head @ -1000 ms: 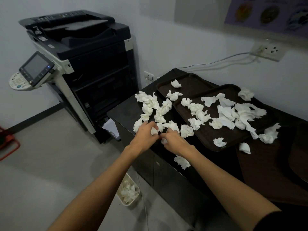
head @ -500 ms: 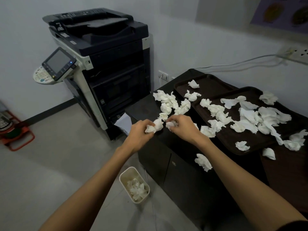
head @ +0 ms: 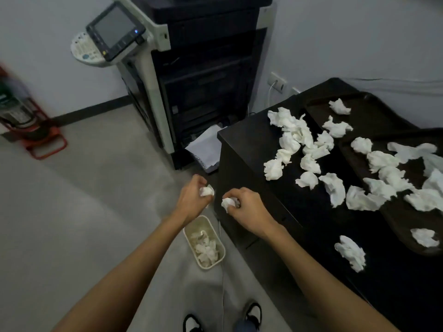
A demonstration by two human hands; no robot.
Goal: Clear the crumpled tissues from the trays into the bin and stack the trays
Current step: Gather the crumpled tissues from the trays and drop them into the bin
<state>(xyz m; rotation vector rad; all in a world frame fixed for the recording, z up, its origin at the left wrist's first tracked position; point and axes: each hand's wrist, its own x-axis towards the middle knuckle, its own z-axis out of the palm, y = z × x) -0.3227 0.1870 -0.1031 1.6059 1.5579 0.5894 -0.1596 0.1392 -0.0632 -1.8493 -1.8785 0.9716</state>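
Observation:
My left hand grips a crumpled tissue, held in the air off the cabinet's front corner. My right hand grips another crumpled tissue beside it. Both hands hover above a small cream bin on the floor, which holds several tissues. Several loose tissues lie on the black cabinet top. Two dark trays stand on it at the right: a far tray with two tissues and a near tray with several more.
A large black copier with a control panel stands against the wall left of the cabinet, paper sheets at its foot. A red stand sits far left. My shoes show at the bottom on grey floor.
Both hands lifted tissues off the cabinet top and moved left and down to above the bin. The view has tilted down and left.

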